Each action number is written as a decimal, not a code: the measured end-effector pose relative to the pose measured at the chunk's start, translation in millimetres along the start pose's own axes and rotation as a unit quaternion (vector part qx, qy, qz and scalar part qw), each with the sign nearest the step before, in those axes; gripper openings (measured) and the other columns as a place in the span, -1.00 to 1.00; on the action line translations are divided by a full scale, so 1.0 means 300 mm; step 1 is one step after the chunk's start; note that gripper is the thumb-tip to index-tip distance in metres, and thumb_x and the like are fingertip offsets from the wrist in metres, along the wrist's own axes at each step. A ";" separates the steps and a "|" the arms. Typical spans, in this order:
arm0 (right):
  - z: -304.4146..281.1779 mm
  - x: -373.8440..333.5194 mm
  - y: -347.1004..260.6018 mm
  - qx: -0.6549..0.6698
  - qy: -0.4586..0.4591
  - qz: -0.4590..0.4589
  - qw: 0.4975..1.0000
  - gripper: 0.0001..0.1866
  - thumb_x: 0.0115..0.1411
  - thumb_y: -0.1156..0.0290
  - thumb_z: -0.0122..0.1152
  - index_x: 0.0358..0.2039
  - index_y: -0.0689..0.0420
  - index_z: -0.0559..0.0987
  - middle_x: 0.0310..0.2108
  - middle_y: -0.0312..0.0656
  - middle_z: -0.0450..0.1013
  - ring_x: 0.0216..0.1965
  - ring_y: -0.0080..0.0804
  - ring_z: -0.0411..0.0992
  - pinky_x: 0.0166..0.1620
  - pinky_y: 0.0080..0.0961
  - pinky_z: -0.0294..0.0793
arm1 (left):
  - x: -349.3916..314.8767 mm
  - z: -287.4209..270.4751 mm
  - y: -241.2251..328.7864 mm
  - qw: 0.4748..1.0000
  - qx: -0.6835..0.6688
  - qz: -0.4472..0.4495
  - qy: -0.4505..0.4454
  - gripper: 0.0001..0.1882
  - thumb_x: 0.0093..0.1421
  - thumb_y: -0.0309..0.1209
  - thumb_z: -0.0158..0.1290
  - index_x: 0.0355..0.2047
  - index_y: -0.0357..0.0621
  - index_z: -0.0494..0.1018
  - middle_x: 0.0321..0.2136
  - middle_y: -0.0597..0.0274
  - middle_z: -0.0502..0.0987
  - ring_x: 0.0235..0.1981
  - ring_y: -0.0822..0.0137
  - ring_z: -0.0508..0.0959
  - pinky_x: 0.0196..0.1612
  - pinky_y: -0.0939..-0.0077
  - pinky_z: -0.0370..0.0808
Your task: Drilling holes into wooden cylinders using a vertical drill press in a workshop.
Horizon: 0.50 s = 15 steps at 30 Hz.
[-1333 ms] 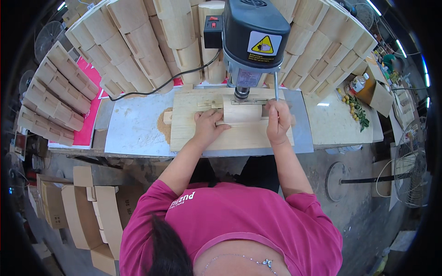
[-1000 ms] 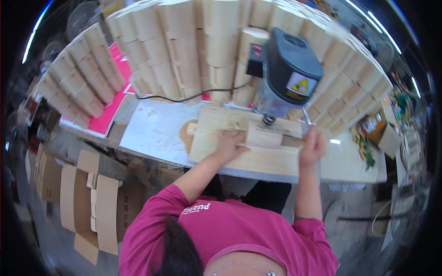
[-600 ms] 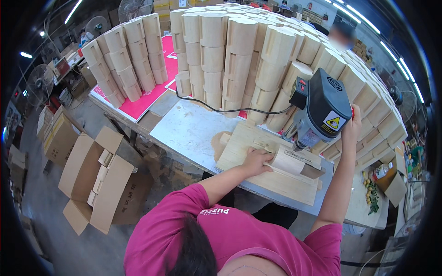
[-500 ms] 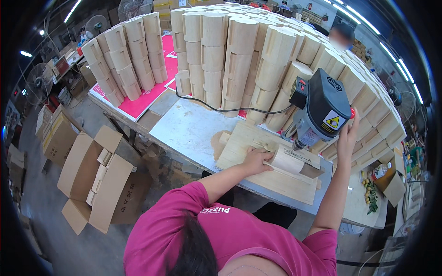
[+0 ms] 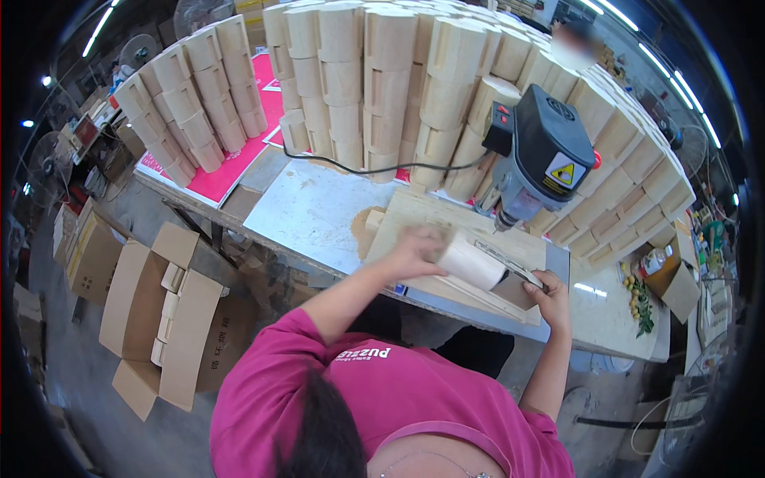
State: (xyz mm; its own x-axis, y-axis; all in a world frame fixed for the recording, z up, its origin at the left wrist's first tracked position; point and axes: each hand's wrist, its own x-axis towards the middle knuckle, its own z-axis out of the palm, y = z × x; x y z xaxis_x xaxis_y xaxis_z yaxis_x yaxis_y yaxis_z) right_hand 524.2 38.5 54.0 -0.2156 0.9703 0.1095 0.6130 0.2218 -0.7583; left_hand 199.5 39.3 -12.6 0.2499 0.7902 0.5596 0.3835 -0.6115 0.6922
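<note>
Left hand (image 5: 419, 253): curled round wooden cylinder (image 5: 472, 261), ten-o'clock end
Right hand (image 5: 550, 299): pinched dark strip (image 5: 521, 273), four-o'clock end
Cylinder surface: looked pale

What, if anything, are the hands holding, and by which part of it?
The left hand, blurred, holds the pale wooden cylinder by its left end. The right hand pinches the adjoining metal strip by its right end.

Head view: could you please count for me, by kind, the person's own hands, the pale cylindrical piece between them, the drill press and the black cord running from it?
Hands, left and right: 2
Pale cylindrical piece: 1
Drill press: 1
Black cord: 1
Total: 5
</note>
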 end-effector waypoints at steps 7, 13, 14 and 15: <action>0.001 -0.124 0.061 0.198 -0.058 0.124 0.971 -0.76 -0.04 0.37 0.26 -0.40 0.28 0.56 -0.49 -0.35 0.43 -0.46 -0.65 0.30 -0.39 -0.68 0.26 | -0.057 -0.360 0.157 0.962 -0.129 -0.234 0.055 -0.75 -0.18 -0.37 0.27 -0.52 -0.22 0.49 -0.53 0.32 0.49 -0.52 0.53 0.43 -0.44 0.67 0.35; 0.035 -0.147 0.015 0.138 -0.124 0.226 0.956 -0.73 -0.01 0.31 0.24 -0.42 0.30 0.57 -0.53 -0.33 0.44 -0.49 -0.64 0.30 -0.40 -0.67 0.28 | -0.026 -0.384 0.183 0.868 -0.251 -0.392 0.173 -0.69 -0.06 -0.26 0.15 -0.56 -0.34 0.46 -0.62 0.19 0.49 -0.63 0.49 0.44 -0.55 0.64 0.34; 0.040 -0.145 -0.011 0.147 -0.116 0.219 0.958 -0.73 -0.01 0.30 0.24 -0.42 0.30 0.57 -0.54 -0.32 0.45 -0.49 -0.64 0.30 -0.41 -0.66 0.28 | -0.014 -0.368 0.187 0.859 -0.254 -0.402 0.191 -0.66 -0.04 -0.24 0.11 -0.57 -0.36 0.46 -0.61 0.17 0.50 -0.62 0.47 0.45 -0.55 0.63 0.35; 0.036 -0.149 -0.035 0.155 -0.108 0.211 0.959 -0.72 0.00 0.30 0.24 -0.42 0.29 0.57 -0.54 -0.32 0.45 -0.50 -0.64 0.30 -0.42 -0.65 0.28 | -0.011 -0.352 0.190 0.853 -0.258 -0.409 0.195 -0.67 -0.03 -0.24 0.12 -0.57 -0.36 0.46 -0.61 0.16 0.50 -0.63 0.46 0.45 -0.54 0.62 0.35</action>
State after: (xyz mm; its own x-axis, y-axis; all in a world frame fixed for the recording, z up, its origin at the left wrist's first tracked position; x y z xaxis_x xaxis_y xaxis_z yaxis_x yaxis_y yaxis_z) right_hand 519.2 -8.3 50.2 -0.1710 0.9173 -0.3597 0.4325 -0.2582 -0.8639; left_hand 126.6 -2.4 73.2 -0.2674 0.9490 -0.1668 -0.1801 0.1208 0.9762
